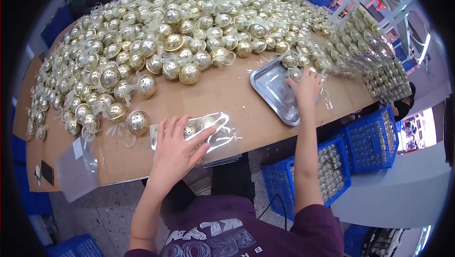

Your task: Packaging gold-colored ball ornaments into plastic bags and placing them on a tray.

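Gold perforated balls (189, 73) heaped across table (227, 93); left hand (177, 150) flat, fingers spread, pinning clear bag (208, 131) near front edge, right hand (305, 88) open, reaching into steel tray (272, 91), holding nothing—risk: bag slides off the edge, loose balls roll.

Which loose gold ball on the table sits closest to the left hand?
The gold ball just left of the clear bag that the left hand presses flat. It lies alone at the pile's near edge; the others sit farther back.
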`<state>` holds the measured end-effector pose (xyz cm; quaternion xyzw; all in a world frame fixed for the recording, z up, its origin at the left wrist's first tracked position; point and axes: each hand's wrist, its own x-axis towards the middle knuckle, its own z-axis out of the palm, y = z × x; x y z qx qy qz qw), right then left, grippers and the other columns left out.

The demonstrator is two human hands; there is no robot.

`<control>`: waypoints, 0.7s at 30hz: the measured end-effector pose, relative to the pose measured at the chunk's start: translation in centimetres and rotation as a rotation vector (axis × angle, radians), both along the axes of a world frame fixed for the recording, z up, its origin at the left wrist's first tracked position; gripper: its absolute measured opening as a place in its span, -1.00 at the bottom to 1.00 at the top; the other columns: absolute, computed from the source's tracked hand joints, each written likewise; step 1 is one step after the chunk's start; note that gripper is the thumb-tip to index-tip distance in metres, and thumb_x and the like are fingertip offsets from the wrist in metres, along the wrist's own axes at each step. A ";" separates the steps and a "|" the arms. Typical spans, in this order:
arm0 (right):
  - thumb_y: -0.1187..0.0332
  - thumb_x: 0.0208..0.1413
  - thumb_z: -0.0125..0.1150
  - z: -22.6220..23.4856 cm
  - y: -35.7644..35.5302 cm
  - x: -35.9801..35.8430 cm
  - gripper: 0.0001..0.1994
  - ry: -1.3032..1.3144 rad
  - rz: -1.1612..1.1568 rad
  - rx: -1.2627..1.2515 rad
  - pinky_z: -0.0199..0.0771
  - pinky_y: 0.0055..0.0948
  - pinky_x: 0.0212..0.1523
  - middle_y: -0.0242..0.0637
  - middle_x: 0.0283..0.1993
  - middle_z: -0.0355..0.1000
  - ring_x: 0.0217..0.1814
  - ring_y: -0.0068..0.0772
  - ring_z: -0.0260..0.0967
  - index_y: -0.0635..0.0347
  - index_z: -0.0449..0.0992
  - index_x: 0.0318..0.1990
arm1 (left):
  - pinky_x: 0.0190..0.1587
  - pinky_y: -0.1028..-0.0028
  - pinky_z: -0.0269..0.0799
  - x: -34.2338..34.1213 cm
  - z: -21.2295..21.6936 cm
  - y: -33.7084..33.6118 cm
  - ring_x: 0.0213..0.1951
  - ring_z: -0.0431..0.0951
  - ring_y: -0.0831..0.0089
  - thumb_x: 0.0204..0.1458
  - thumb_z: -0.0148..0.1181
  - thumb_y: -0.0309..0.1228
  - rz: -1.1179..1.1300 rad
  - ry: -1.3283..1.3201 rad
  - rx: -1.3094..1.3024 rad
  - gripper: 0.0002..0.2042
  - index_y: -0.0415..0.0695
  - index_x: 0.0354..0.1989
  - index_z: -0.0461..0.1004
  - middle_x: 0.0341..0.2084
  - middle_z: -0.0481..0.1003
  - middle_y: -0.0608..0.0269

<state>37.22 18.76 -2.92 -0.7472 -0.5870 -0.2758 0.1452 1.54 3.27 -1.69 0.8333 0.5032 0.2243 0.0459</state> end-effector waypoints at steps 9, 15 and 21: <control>0.47 -0.12 0.34 0.6 -3.9 -2.1 -0.49 0.884 0.689 -0.277 0.39 -0.48 -0.04 -0.26 -0.04 0.37 -0.02 -0.50 0.36 0.20 0.34 0.06 | 0.24 0.04 0.04 -0.1 -0.3 0.1 0.11 0.27 0.11 0.05 0.14 -0.17 -0.026 0.016 0.018 -0.64 0.35 0.08 0.46 0.01 0.32 0.04; 0.53 -0.14 0.39 -0.3 -10.4 -6.2 -0.38 1.452 0.813 -0.775 0.35 -0.47 0.08 -0.35 0.00 0.34 0.08 -0.54 0.31 0.21 0.26 0.13 | 0.24 0.10 0.05 -0.3 -0.3 0.1 0.10 0.27 0.07 0.05 0.14 -0.18 0.017 0.007 0.032 -0.67 0.26 0.03 0.52 0.01 0.34 0.01; 0.63 -0.05 0.30 -2.6 -11.1 -9.0 -0.43 1.599 1.076 -1.161 0.39 -0.42 0.14 -0.28 0.14 0.32 0.16 -0.43 0.31 0.28 0.25 0.17 | 0.24 0.11 0.04 -0.1 -0.7 0.3 0.09 0.27 0.08 0.06 0.13 -0.17 -0.015 -0.030 0.049 -0.66 0.27 0.05 0.51 0.01 0.33 0.02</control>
